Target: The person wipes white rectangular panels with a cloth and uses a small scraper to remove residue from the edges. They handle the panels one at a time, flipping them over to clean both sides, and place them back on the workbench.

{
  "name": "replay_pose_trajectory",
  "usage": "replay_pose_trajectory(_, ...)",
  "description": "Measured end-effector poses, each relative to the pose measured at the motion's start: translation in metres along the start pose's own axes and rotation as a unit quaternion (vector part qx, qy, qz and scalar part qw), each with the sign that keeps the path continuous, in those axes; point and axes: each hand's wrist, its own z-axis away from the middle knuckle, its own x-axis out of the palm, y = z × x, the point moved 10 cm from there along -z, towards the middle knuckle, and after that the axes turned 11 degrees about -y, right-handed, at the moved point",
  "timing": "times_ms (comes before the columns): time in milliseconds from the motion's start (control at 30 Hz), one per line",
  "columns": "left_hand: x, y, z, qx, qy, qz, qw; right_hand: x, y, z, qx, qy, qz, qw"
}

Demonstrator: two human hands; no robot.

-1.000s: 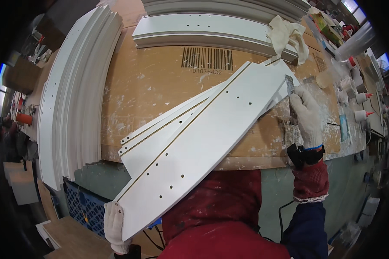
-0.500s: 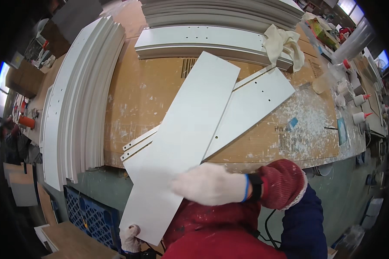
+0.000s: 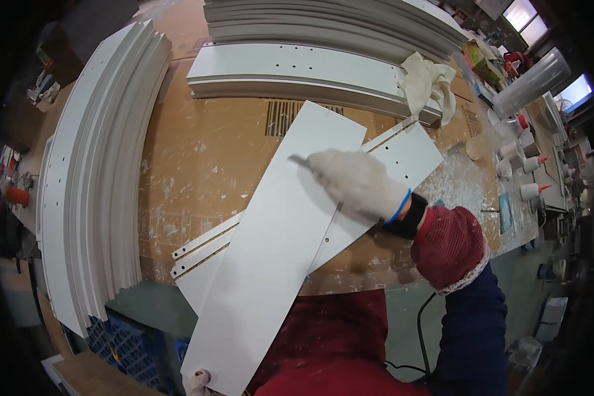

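Note:
A long plain white board lies slantwise, its near end reaching over the table's front edge toward me. My left hand, in a white glove, grips that near end at its left corner; only the thumb side shows. My gloved right hand is closed round a small grey flat-tipped tool over the far part of the board. Most of the tool is hidden in the fingers. Beneath, crossing the other way, lie grooved white boards with drilled holes.
Stacked white boards stand along the left, with more at the back. A cream cloth hangs over the back stack's right end. Glue bottles with red tips stand at the right. Cardboard covers the table.
My right hand has moved away from me along the board, from its near half to its far half. The tool now shows at its fingers. The left hand keeps its hold on the near end.

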Motion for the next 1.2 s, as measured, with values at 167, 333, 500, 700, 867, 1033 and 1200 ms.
replay_pose_trajectory(167,-0.027,-0.002,-0.001,-0.031,0.029,-0.008,0.999,-0.057,0.145,0.013,0.184,0.072,0.074,0.978)
replay_pose_trajectory(333,-0.048,-0.006,0.012,-0.054,0.066,-0.011,0.996,-0.07,0.051,0.017,-0.008,0.177,-0.03,0.984)
replay_pose_trajectory(500,-0.059,-0.005,0.015,-0.079,0.074,-0.016,0.994,-0.005,-0.055,-0.003,-0.106,-0.089,0.046,0.989)
replay_pose_trajectory(700,-0.067,-0.003,0.018,-0.093,0.084,-0.018,0.992,0.005,-0.018,-0.02,-0.029,-0.08,-0.023,0.996)
replay_pose_trajectory(867,-0.072,-0.003,0.016,-0.091,0.079,-0.016,0.993,-0.034,0.068,-0.036,0.148,-0.016,0.04,0.988)
replay_pose_trajectory(1033,-0.081,-0.003,0.025,-0.091,0.084,-0.017,0.992,-0.03,0.014,-0.029,0.055,-0.029,0.0,0.998)
replay_pose_trajectory(1200,-0.097,-0.004,0.034,-0.102,0.054,-0.029,0.993,-0.012,0.018,-0.036,0.042,-0.048,-0.006,0.998)
